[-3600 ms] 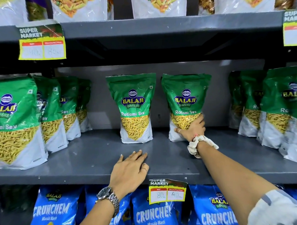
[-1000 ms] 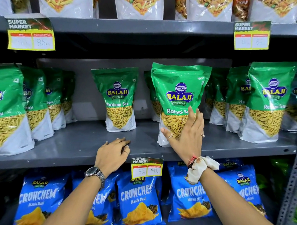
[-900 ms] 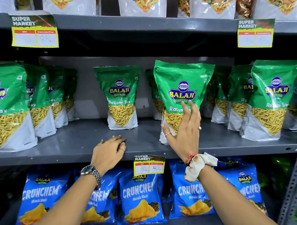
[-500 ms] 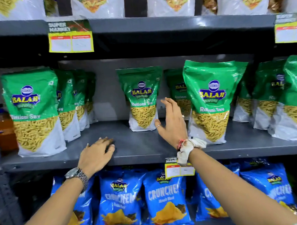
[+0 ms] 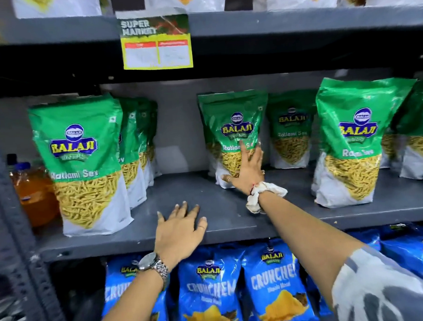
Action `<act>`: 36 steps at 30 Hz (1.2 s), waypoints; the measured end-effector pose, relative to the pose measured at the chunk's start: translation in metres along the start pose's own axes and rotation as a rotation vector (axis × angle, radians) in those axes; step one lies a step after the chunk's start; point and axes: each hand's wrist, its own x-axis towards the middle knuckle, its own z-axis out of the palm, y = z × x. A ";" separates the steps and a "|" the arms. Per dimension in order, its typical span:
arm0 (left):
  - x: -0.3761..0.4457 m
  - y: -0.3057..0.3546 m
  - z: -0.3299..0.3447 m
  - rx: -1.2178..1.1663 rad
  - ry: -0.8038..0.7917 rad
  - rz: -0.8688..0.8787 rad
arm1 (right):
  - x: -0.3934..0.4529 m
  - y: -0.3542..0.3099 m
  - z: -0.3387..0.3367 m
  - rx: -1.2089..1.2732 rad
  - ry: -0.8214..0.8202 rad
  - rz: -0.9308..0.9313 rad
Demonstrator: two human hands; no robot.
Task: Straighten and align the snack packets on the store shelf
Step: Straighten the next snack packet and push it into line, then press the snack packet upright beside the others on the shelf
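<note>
Green Balaji Ratlami Sev packets stand on the grey middle shelf [image 5: 232,215]. My right hand [image 5: 248,169] presses on the lower front of the middle green packet [image 5: 233,125], which stands far back; the fingers spread over its face and the thumb hooks its lower left edge. To the right a green packet [image 5: 350,139] stands near the front edge, with another one [image 5: 291,132] behind it. On the left a front packet [image 5: 84,163] heads a row of several. My left hand [image 5: 182,230] lies flat on the shelf, fingers apart, holding nothing.
Blue Crunchem bags [image 5: 271,284] fill the shelf below. A yellow price tag [image 5: 155,42] hangs from the upper shelf edge. An orange bottle [image 5: 35,192] stands at far left beyond the perforated upright [image 5: 17,229]. More green packets [image 5: 418,139] crowd the right.
My right hand left the front right packet and moved left and back onto the middle packet. The view swung left. My left hand stays flat on the shelf.
</note>
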 end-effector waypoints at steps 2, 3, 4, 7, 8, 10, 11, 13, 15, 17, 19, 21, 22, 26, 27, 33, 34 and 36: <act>-0.001 0.000 0.001 0.003 0.014 0.007 | 0.002 -0.002 0.004 0.017 0.009 0.015; -0.002 0.001 0.002 0.005 0.026 0.009 | 0.004 -0.003 0.005 0.023 0.012 0.019; -0.002 0.001 0.002 0.005 0.039 0.011 | 0.005 -0.003 0.006 0.027 0.019 0.022; -0.001 0.001 0.004 0.001 0.055 0.010 | 0.009 -0.002 0.009 0.045 0.063 0.029; -0.001 0.001 0.004 0.002 0.060 0.008 | 0.009 -0.001 0.010 0.059 0.076 0.033; -0.001 0.002 0.006 0.004 0.074 0.003 | 0.010 0.001 0.012 0.081 0.091 0.031; -0.001 0.002 0.007 0.010 0.083 0.003 | 0.010 0.001 0.013 0.086 0.100 0.030; 0.000 0.002 0.008 0.033 0.100 0.004 | 0.009 0.000 0.012 0.085 0.125 0.032; 0.000 0.002 0.009 0.046 0.112 0.010 | 0.008 -0.002 0.011 0.085 0.131 0.033; -0.001 0.002 0.009 0.044 0.121 0.017 | 0.007 -0.003 0.010 0.094 0.125 0.032; -0.001 0.001 0.009 0.037 0.125 0.014 | 0.005 -0.004 0.009 0.104 0.121 0.033; -0.001 0.002 0.008 0.038 0.122 0.011 | 0.001 -0.006 0.006 0.112 0.117 0.035; -0.001 0.002 0.008 0.039 0.120 0.012 | -0.001 -0.007 0.004 0.117 0.117 0.036; -0.001 0.002 0.007 0.035 0.111 0.018 | -0.015 -0.009 -0.006 0.141 0.110 0.032; -0.001 0.001 0.007 0.036 0.107 0.015 | -0.020 -0.010 -0.010 0.143 0.107 0.025; -0.002 0.002 0.007 0.037 0.094 0.012 | -0.055 -0.019 -0.034 0.137 0.108 -0.015; -0.002 0.001 0.006 0.039 0.091 0.016 | -0.062 -0.019 -0.038 0.141 0.114 -0.024; -0.003 0.001 0.005 0.038 0.083 0.018 | -0.075 -0.020 -0.046 0.158 0.126 -0.038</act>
